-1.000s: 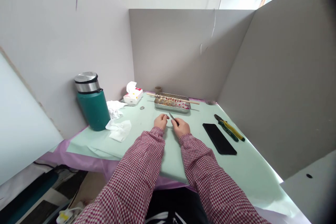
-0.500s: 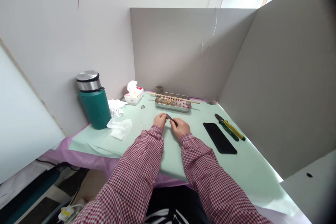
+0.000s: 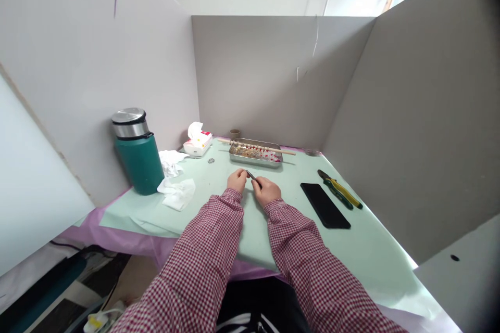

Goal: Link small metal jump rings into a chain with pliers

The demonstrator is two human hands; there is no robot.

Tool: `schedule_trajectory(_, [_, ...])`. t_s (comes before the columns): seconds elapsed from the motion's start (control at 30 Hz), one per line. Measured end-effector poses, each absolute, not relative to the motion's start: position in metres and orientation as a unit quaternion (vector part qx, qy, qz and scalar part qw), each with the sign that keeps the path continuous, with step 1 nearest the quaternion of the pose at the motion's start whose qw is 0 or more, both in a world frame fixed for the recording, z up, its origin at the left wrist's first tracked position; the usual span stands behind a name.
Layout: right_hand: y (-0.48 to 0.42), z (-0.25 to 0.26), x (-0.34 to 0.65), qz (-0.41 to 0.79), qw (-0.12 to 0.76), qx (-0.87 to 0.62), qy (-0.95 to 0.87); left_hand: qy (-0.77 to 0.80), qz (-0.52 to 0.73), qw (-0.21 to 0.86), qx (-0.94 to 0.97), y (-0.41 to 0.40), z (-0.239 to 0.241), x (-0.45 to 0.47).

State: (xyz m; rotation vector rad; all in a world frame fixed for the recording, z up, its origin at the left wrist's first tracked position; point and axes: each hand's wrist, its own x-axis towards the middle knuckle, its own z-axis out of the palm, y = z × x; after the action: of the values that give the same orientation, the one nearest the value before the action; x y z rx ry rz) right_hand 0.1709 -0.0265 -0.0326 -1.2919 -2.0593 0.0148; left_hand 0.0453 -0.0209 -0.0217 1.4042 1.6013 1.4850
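Observation:
My right hand (image 3: 267, 190) rests on the pale green mat (image 3: 250, 229) and grips a thin dark metal tool, likely tweezers or small pliers (image 3: 252, 176), whose tip points left toward my left hand. My left hand (image 3: 237, 180) lies right beside it with fingertips pinched at the tool's tip; whatever small piece it pinches is too tiny to see. Just beyond both hands stands a shallow metal tray (image 3: 255, 153) of small red and pale beads, with a wooden stick (image 3: 273, 149) strung with beads lying across it.
A black phone (image 3: 325, 213) and green-yellow pliers (image 3: 339, 195) lie to the right. A teal flask (image 3: 137, 152), crumpled tissues (image 3: 176, 192) and a tissue pack (image 3: 198, 141) stand at the left. Grey partition boards wall in the desk on three sides.
Both hands stay together at the same spot. The tool's tip has tilted slightly lower toward my left fingertips. The view has shifted a little.

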Motion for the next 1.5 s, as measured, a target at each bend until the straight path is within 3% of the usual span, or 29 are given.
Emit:
schedule_trajectory(0.47, [-0.029, -0.032, 0.168, -0.009, 0.309, -0.537, -0.785, 0.655, 0.470, 0.117, 0.580, -0.025, -0.023, 0.051])
schedule_trajectory(0.87, [-0.031, -0.032, 0.163, -0.023, 0.290, -0.555, -0.780, 0.685, 0.430, 0.070, 0.584, -0.028, -0.023, 0.053])
schedule_trajectory(1.5, [-0.024, -0.035, 0.169, 0.056, 0.382, -0.516, -0.765, 0.543, 0.580, 0.428, 0.430, -0.024, -0.017, 0.051])
